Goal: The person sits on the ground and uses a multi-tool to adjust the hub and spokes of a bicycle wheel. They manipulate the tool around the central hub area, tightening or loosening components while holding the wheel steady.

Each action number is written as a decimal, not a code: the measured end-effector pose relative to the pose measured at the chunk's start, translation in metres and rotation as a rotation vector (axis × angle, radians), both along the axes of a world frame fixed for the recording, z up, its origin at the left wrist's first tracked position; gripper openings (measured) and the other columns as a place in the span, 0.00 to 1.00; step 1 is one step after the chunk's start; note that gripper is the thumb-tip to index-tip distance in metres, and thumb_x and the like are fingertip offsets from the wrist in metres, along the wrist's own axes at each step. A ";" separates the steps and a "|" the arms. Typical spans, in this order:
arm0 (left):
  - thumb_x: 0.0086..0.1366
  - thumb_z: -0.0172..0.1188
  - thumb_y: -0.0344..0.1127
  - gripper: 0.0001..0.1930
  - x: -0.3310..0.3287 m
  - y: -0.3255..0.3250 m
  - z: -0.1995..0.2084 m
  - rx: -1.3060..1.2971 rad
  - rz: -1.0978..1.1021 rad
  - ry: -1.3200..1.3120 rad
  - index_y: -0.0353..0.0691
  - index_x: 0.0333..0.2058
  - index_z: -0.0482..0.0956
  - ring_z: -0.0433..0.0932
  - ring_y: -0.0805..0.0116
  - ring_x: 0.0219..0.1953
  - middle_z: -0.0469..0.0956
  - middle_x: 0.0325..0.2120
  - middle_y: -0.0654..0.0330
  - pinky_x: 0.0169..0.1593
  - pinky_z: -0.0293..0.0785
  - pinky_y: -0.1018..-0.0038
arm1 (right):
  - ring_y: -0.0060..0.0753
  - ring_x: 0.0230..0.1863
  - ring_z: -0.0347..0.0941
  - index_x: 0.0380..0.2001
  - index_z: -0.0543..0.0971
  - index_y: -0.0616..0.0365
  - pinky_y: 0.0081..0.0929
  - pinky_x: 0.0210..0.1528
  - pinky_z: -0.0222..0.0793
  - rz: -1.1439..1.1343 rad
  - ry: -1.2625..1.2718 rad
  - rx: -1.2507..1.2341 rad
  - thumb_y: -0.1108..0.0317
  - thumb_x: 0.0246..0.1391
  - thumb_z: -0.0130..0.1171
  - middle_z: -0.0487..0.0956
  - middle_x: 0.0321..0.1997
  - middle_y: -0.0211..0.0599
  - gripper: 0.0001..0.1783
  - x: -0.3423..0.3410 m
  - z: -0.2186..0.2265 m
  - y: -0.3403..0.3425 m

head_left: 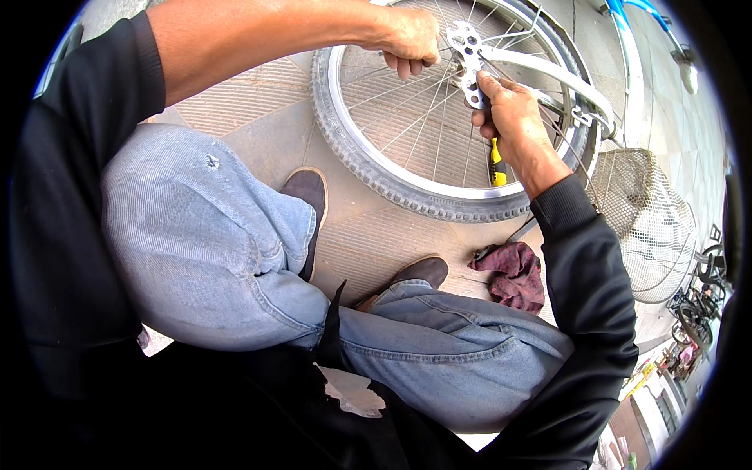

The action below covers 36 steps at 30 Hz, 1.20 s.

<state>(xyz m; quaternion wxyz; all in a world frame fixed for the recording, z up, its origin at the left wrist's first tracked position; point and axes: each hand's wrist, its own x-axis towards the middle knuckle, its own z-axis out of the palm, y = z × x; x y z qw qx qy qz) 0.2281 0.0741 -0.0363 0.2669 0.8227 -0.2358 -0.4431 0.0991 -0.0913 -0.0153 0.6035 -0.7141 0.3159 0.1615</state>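
Observation:
A bicycle wheel (399,186) with a knobbly tyre and thin spokes lies at the top of the view, joined to a white frame arm (548,67). My right hand (513,113) grips the lower end of a flat silver multi-hole bicycle spanner (471,52), thumb on top. The spanner is over the wheel's hub, which it partly covers. Just left of it my left hand (413,43) is closed above the spokes, fingers curled under. Whatever those fingers hold, if anything, is hidden. Below my right hand a yellow and black handle (497,166) shows by the rim.
A crumpled dark red cloth (517,276) lies on the ribbed paving between my right forearm and my shoe (423,271). To the right sits a wire bicycle basket (627,188). Blue and white bicycle tubing (624,39) is at the upper right, with more bicycles (697,313) farther off.

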 end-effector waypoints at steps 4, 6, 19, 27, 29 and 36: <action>0.71 0.50 0.43 0.20 -0.013 -0.001 0.003 -0.044 0.140 0.237 0.29 0.46 0.78 0.84 0.62 0.35 0.83 0.36 0.47 0.35 0.79 0.71 | 0.20 0.17 0.70 0.42 0.77 0.68 0.18 0.15 0.60 -0.002 0.021 -0.018 0.61 0.66 0.54 0.76 0.25 0.33 0.17 -0.001 0.003 -0.002; 0.72 0.49 0.45 0.22 -0.018 0.001 0.006 -0.087 0.206 0.341 0.29 0.47 0.77 0.83 0.60 0.39 0.82 0.39 0.45 0.39 0.79 0.70 | 0.20 0.17 0.70 0.42 0.77 0.68 0.18 0.15 0.61 0.003 0.023 -0.014 0.61 0.66 0.54 0.76 0.25 0.33 0.17 0.000 0.003 -0.001; 0.70 0.54 0.46 0.21 -0.031 -0.010 0.003 -0.249 0.388 0.536 0.33 0.50 0.74 0.80 0.61 0.43 0.78 0.42 0.50 0.44 0.77 0.68 | 0.21 0.17 0.72 0.44 0.76 0.71 0.18 0.16 0.62 0.013 0.031 -0.036 0.60 0.66 0.54 0.76 0.25 0.34 0.20 -0.001 0.002 -0.001; 0.71 0.52 0.44 0.20 -0.032 -0.016 0.003 -0.232 0.405 0.523 0.33 0.50 0.74 0.80 0.62 0.42 0.78 0.43 0.51 0.42 0.77 0.68 | 0.24 0.18 0.74 0.44 0.76 0.69 0.18 0.16 0.65 0.015 0.074 0.089 0.60 0.69 0.49 0.78 0.28 0.37 0.19 0.000 0.002 0.002; 0.71 0.51 0.44 0.19 -0.031 -0.015 0.002 -0.214 0.397 0.527 0.33 0.49 0.74 0.80 0.63 0.41 0.78 0.43 0.52 0.41 0.77 0.69 | 0.26 0.20 0.75 0.45 0.75 0.69 0.18 0.16 0.68 0.031 0.077 0.098 0.60 0.69 0.48 0.80 0.29 0.39 0.19 0.001 0.000 0.002; 0.70 0.52 0.44 0.19 -0.033 -0.015 0.010 -0.191 0.366 0.401 0.34 0.48 0.76 0.77 0.69 0.31 0.77 0.36 0.56 0.37 0.77 0.70 | 0.26 0.22 0.78 0.51 0.73 0.69 0.19 0.18 0.71 0.127 0.097 0.146 0.60 0.71 0.43 0.83 0.36 0.46 0.21 -0.002 0.000 0.001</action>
